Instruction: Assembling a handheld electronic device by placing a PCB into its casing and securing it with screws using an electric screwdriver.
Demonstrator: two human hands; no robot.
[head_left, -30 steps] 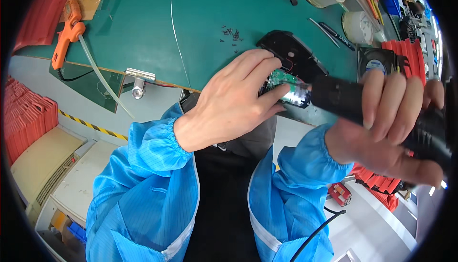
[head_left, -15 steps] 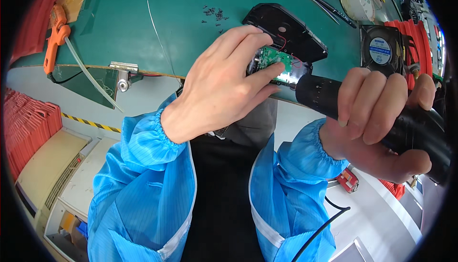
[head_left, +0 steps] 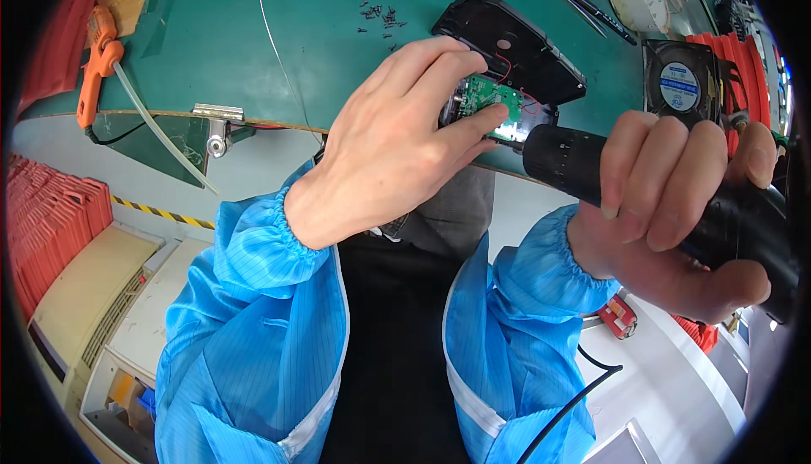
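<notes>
Screwdriver, wrapped by right hand fingers, has shifted to the lower edge of a circuit board pinched mid-frame by left hand fingers, likely screwing, which needs steady pressure.

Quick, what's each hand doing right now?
Left hand: closed, holding the green circuit board.
Right hand: closed around the black electric screwdriver.

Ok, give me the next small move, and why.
I'd probably have the right hand gently seat the bit of the black driver before any turning: the bit points toward the near edge of the green circuit board, its very tip is hard to make out, and the left hand lies across that board, seemingly steadying it.
</notes>
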